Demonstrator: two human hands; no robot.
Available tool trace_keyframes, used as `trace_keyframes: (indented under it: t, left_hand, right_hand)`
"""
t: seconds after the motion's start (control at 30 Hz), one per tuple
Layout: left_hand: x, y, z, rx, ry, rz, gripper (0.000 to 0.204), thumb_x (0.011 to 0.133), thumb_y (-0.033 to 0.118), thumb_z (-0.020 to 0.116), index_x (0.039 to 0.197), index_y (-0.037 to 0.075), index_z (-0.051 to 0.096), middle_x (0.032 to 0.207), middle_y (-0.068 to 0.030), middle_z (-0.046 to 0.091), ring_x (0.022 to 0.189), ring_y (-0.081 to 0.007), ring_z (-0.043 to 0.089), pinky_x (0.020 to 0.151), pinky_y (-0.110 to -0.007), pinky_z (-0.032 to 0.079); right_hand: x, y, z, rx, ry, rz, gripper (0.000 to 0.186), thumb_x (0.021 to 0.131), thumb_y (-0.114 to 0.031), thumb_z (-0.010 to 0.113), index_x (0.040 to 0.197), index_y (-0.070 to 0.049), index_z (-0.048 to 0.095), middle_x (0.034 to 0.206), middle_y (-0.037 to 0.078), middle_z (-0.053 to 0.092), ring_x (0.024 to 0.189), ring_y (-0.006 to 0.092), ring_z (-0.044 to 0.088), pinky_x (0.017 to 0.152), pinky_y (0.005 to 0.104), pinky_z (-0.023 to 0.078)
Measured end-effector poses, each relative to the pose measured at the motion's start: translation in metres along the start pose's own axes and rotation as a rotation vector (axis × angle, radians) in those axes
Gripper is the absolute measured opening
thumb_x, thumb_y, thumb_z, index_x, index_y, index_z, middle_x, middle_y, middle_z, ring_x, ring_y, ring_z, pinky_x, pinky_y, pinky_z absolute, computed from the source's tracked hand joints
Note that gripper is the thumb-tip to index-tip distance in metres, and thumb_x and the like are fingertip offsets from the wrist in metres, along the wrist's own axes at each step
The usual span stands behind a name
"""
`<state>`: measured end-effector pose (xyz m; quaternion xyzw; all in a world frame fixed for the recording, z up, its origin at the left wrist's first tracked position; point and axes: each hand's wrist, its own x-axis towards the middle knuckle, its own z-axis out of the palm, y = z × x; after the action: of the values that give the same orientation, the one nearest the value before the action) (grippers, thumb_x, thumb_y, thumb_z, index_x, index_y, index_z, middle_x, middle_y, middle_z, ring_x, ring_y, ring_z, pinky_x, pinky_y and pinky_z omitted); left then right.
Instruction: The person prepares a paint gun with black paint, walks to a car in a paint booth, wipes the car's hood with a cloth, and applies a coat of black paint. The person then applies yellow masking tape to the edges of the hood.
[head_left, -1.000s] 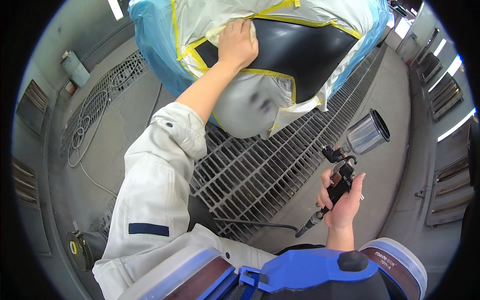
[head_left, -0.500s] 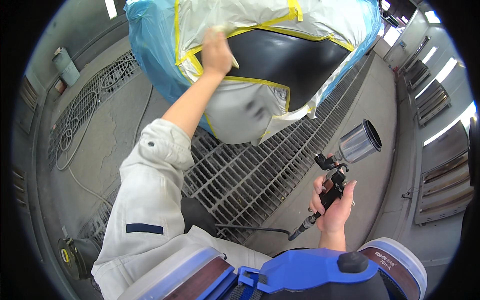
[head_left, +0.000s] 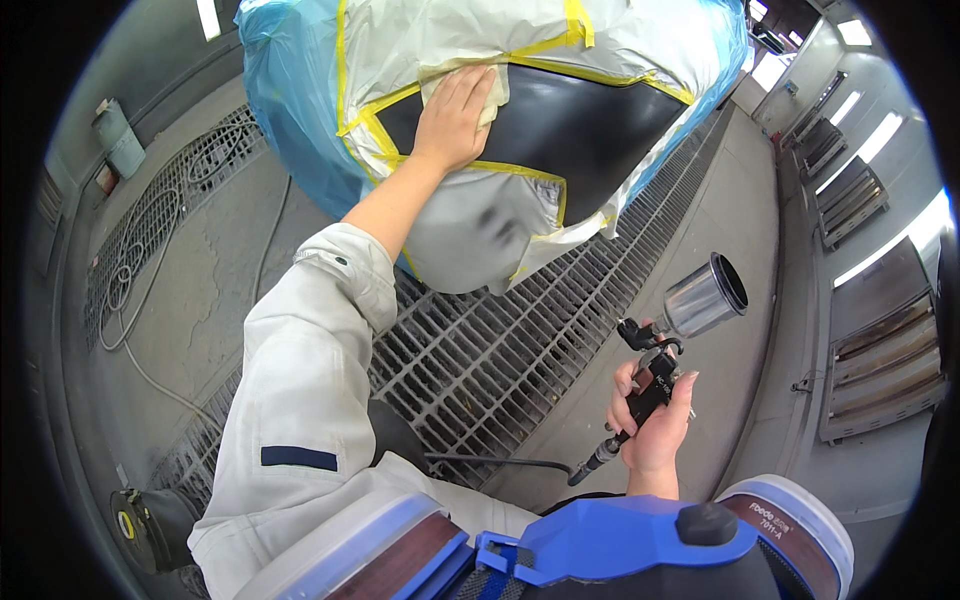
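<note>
My left hand (head_left: 455,120) presses a pale yellow wiping cloth (head_left: 498,92) against the left part of a glossy black panel (head_left: 590,125). The fingers lie close together over the cloth and hide part of it. Yellow masking tape (head_left: 510,167) and whitish sheeting (head_left: 440,30) frame the panel. Low on the right, well apart from the panel, my right hand (head_left: 655,420) is wrapped round the grip of a black spray gun (head_left: 655,385). Its silver cup (head_left: 705,295) tilts to the upper right, and a dark hose (head_left: 500,460) runs from the handle.
Blue plastic film (head_left: 290,110) covers the sides of the masked vehicle. Beneath lies a metal floor grating (head_left: 480,340). A coiled hose (head_left: 130,265) lies on the left, near a grey canister (head_left: 120,140). Vent panels (head_left: 885,370) line the right wall. My respirator (head_left: 630,540) fills the lower edge.
My left hand, blurred before, has shifted right and slightly down with the cloth, which now lies flatter on the panel. The right hand keeps its hold on the spray gun.
</note>
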<state>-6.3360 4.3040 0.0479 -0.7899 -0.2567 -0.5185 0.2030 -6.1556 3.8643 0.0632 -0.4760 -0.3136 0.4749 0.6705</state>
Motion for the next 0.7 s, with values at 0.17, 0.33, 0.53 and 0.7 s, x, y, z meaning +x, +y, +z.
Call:
trace_keyframes:
  t: [0.17,0.33,0.53,0.7]
  left_hand:
    - [0.015,0.008,0.005,-0.060,0.028,-0.020,0.064,0.082,0.011,0.068,0.144,0.001,0.058,0.141,-0.0146,0.059,0.130,-0.0358,0.056,0.111,-0.045,0.047]
    - [0.025,0.015,0.011,-0.059,0.035,-0.032,0.057,0.084,0.012,0.068,0.140,0.002,0.060,0.138,-0.0139,0.062,0.128,-0.0353,0.059,0.109,-0.044,0.049]
    - [0.027,0.009,0.007,-0.072,-0.012,-0.037,0.049,0.091,0.014,0.066,0.139,0.005,0.062,0.136,-0.0113,0.064,0.125,-0.0345,0.060,0.107,-0.043,0.050]
    - [0.030,0.002,0.000,-0.104,-0.094,-0.043,0.046,0.095,0.015,0.064,0.140,0.005,0.062,0.135,-0.0117,0.064,0.124,-0.0346,0.060,0.107,-0.043,0.050]
  right_hand:
    - [0.005,0.005,0.003,-0.023,0.019,0.038,0.084,0.108,-0.072,0.023,0.164,-0.010,0.032,0.087,0.003,0.052,0.046,0.0063,0.031,0.047,0.0250,0.033]
    - [0.011,0.013,0.000,-0.036,0.010,0.028,0.085,0.108,-0.072,0.022,0.164,-0.008,0.032,0.087,0.004,0.052,0.046,0.0065,0.031,0.046,0.0250,0.034]
    - [0.013,0.018,-0.005,-0.031,-0.034,0.023,0.085,0.106,-0.075,0.033,0.157,-0.008,0.038,0.094,0.009,0.059,0.047,0.0071,0.035,0.047,0.0254,0.036]
    - [0.014,0.015,-0.003,-0.022,-0.013,0.042,0.086,0.106,-0.075,0.032,0.157,-0.006,0.039,0.093,0.008,0.059,0.048,0.0068,0.035,0.048,0.0255,0.036]
